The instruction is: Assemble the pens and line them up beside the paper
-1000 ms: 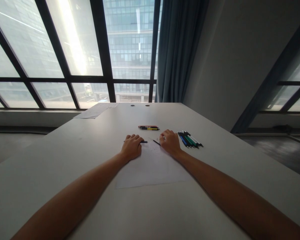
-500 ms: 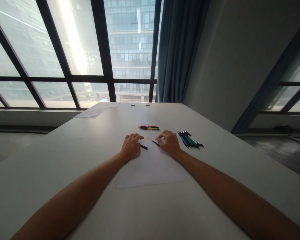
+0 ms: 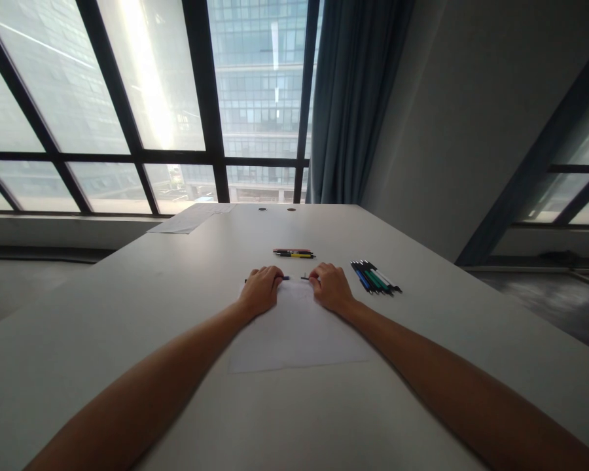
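Observation:
My left hand (image 3: 262,288) rests at the upper left of a white paper sheet (image 3: 299,337), its fingers closed around a dark pen (image 3: 285,278). One end of that pen points right past the fingertips, and its other end shows left of the hand. Across a small gap, my right hand (image 3: 331,286) pinches a thin dark pen part (image 3: 305,278) whose short end points left. The fingers hide the rest of it. Both held pieces lie nearly level, end facing end, near the sheet's far edge.
Beyond the hands lie a few pens (image 3: 294,253), one with yellow on it. Right of my right hand is a row of several blue, green, black and white pens (image 3: 375,277). More paper (image 3: 179,222) lies at the white table's (image 3: 201,405) far left edge.
My left fingers have closed around the dark pen, which has turned from slanted to nearly level. The piece in my right hand has levelled too, and the two ends now face each other.

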Motion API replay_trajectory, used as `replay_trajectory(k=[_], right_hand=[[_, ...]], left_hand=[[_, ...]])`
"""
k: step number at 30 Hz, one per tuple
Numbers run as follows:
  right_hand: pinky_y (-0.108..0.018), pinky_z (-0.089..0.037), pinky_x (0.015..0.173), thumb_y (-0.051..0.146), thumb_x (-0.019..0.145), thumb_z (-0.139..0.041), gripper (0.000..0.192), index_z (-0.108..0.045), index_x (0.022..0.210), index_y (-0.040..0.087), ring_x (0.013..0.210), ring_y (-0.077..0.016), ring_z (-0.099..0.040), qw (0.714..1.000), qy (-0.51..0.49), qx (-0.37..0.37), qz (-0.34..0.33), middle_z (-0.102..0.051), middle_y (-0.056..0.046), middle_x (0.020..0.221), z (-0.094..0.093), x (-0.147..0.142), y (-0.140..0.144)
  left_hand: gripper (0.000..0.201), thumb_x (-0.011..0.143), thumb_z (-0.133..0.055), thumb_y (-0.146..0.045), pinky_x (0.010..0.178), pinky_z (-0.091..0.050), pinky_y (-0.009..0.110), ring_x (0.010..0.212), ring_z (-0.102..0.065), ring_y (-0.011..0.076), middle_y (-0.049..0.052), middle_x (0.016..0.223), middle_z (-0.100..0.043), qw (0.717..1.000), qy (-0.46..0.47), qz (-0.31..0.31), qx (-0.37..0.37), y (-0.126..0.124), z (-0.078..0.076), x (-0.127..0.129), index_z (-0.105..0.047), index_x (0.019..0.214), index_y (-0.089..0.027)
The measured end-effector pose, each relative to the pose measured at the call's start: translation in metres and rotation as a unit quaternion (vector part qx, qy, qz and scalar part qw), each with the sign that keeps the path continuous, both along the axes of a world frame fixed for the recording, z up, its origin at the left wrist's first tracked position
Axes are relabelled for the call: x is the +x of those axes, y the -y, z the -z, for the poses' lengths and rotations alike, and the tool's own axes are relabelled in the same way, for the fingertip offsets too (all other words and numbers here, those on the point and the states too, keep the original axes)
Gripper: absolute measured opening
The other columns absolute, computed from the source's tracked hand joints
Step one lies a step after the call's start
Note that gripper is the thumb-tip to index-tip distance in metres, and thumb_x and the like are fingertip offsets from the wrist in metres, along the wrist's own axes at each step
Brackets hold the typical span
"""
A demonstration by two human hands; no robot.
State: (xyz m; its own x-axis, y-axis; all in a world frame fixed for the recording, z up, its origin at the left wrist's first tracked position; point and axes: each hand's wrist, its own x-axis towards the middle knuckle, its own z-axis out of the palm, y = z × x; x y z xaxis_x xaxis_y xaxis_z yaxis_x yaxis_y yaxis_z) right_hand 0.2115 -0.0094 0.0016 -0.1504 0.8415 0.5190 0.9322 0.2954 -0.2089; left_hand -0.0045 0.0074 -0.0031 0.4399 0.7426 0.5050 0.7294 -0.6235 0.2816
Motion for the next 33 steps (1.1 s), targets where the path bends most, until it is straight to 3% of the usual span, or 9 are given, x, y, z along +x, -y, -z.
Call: replay_trajectory(k=[3, 7, 33], right_hand=[[-0.034, -0.032, 0.080, 0.014, 0.089, -0.051, 0.010, -0.060, 0.087, 0.017, 0.083, -0.0206, -0.056, 0.997, -0.047, 0.066, -0.011, -0.065, -0.006, 0.085, -0.0015, -0.0001, 0.0005], [-0.033, -0.032, 0.079, 0.014, 0.087, -0.049, 0.010, -0.058, 0.086, 0.018, 0.081, -0.0212, -0.056, 0.992, -0.054, 0.100, -0.054, -0.065, -0.005, 0.082, -0.0021, 0.0000, 0.0021], [-0.033, -0.033, 0.082, 0.016, 0.089, -0.046, 0.014, -0.060, 0.087, 0.017, 0.083, -0.0212, -0.056, 0.990, -0.057, 0.112, -0.060, -0.065, -0.007, 0.085, -0.0033, 0.0012, 0.0036]], left_hand=[[0.017, 0.095, -0.042, -0.018, 0.087, -0.044, 0.039, 0.093, -0.063, 0.0230, 0.007, 0.099, -0.070, 0.998, 0.037, -0.055, -0.006, 0.0005, -0.0022, 0.0005, -0.056, 0.106, -0.020], [0.017, 0.095, -0.042, -0.017, 0.084, -0.046, 0.037, 0.093, -0.064, 0.0232, 0.007, 0.098, -0.070, 0.995, 0.048, -0.086, -0.016, 0.0036, -0.0058, 0.0011, -0.054, 0.106, -0.020], [0.013, 0.095, -0.045, -0.022, 0.080, -0.047, 0.036, 0.092, -0.065, 0.0235, 0.006, 0.099, -0.070, 0.994, 0.044, -0.102, -0.021, 0.0045, -0.0063, 0.0012, -0.055, 0.103, -0.021]])
